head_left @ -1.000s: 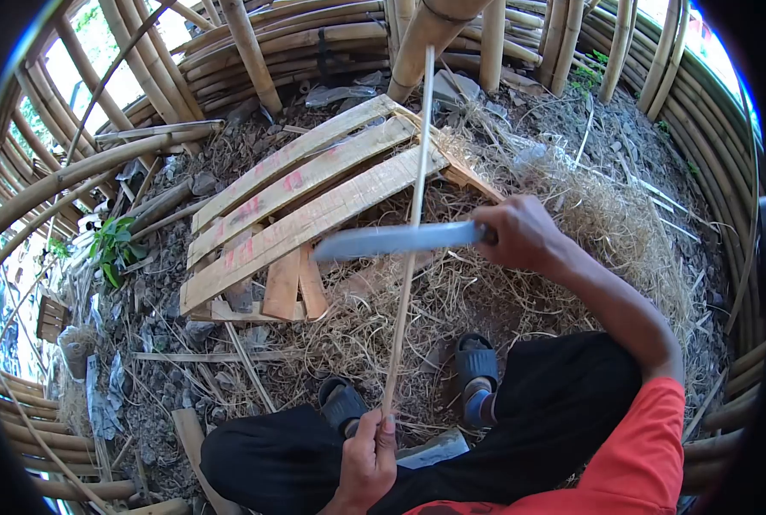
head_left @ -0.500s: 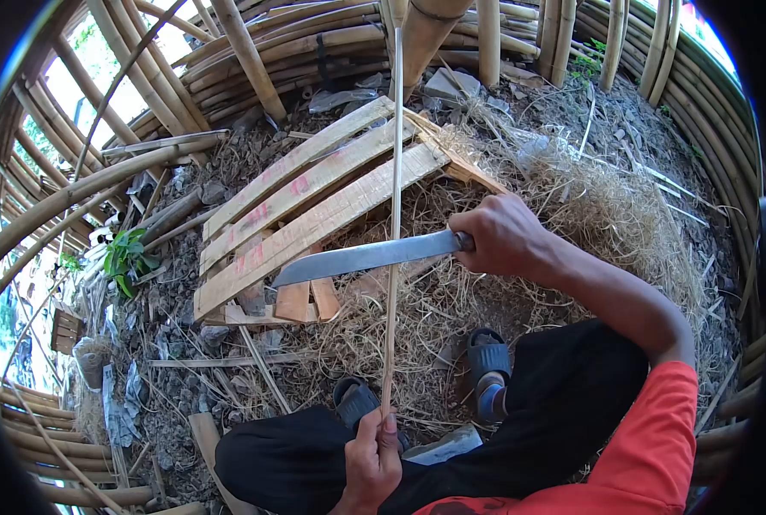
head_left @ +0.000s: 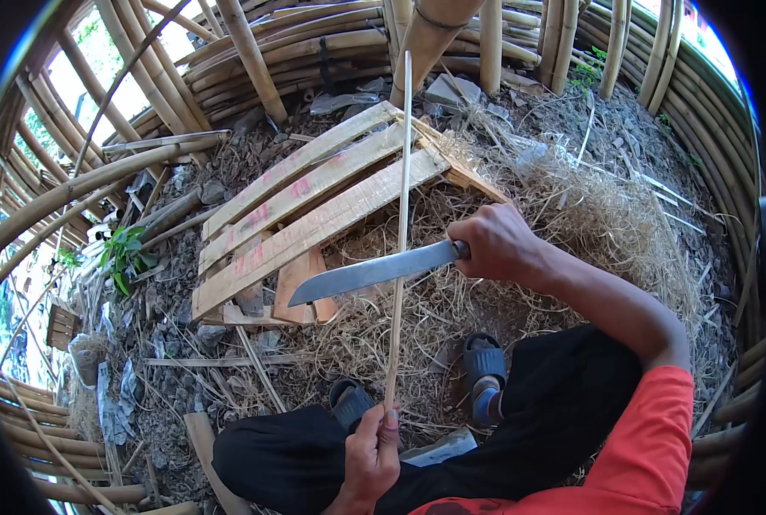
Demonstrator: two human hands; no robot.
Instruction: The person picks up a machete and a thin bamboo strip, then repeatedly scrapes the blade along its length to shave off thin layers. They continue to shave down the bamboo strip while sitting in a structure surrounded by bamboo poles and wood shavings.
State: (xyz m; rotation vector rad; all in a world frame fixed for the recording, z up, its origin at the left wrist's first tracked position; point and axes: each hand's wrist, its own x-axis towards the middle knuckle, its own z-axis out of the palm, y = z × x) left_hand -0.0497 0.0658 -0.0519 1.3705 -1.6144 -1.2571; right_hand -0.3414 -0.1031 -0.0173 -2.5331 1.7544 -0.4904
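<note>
My left hand (head_left: 372, 455) grips the lower end of a long, thin bamboo strip (head_left: 402, 197), which stands up in front of me and leans slightly right at its top. Wrapped around the handle of a large knife (head_left: 370, 271), my right hand (head_left: 494, 242) is off to the right of the strip. The blade points left and crosses the strip at about mid-length, its tip a little lower than the handle. Most of the handle is hidden inside my fist.
A slatted wooden pallet (head_left: 314, 219) lies tilted on the ground ahead. Curly bamboo shavings (head_left: 606, 215) cover the ground to the right and around my sandals (head_left: 484, 360). Bamboo poles (head_left: 288, 64) form walls around me. A green plant (head_left: 124, 257) grows at left.
The knife has dropped slightly and shifted right, its tip now angled further down. The strip's top has come down and leans more to the right; my left hand has barely moved.
</note>
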